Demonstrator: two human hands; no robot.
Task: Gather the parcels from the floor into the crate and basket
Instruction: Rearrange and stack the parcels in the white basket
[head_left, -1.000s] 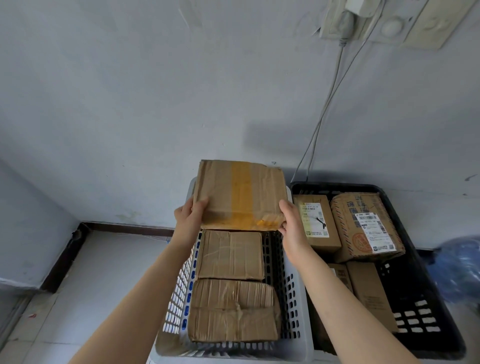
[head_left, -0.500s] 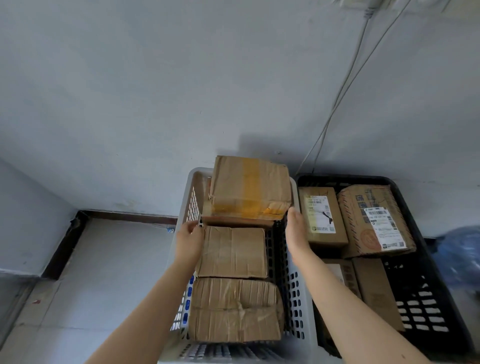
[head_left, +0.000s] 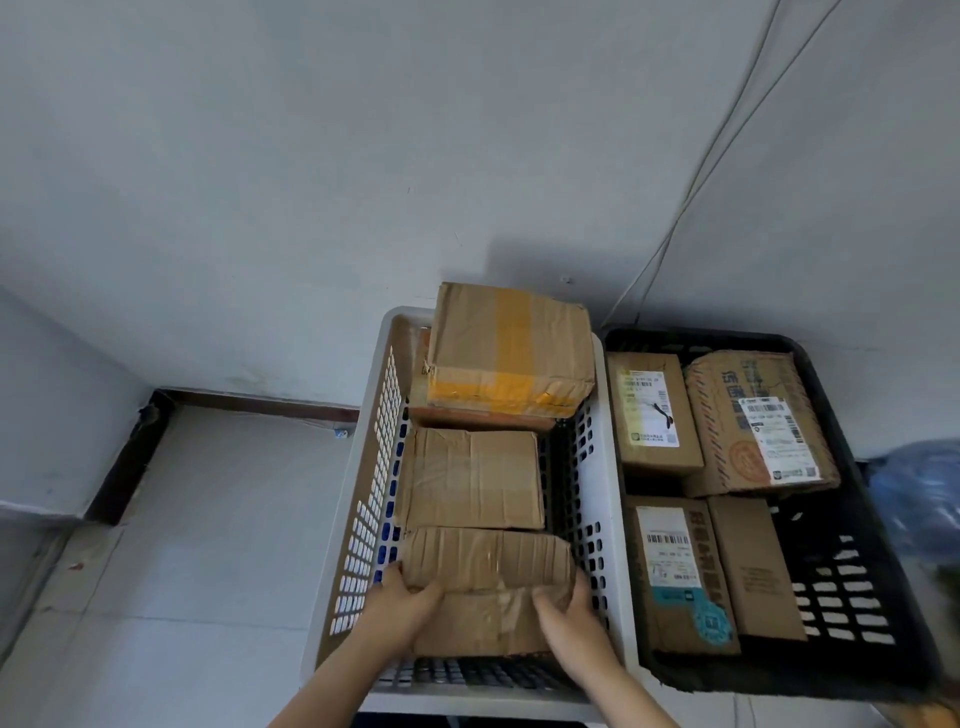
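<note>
A white slotted basket (head_left: 613, 493) holds three brown parcels in a row. The yellow-taped parcel (head_left: 511, 353) rests at the far end, on top of another box. A plain parcel (head_left: 472, 478) lies in the middle. The nearest, crumpled parcel (head_left: 488, 566) is gripped at both lower corners: my left hand (head_left: 402, 605) on its left side, my right hand (head_left: 566, 613) on its right. To the right, a black crate (head_left: 852, 571) holds several labelled parcels (head_left: 649, 410).
Basket and crate stand side by side against a pale wall. Two thin cables (head_left: 727, 150) run down the wall behind the crate. A blue plastic bag (head_left: 919, 499) sits at the right edge. Tiled floor (head_left: 197, 545) lies left of the basket.
Both hands set the yellow-taped parcel down at the basket's far end, let it go, and came back to the nearest crumpled parcel, which they now grip. The view tilted down.
</note>
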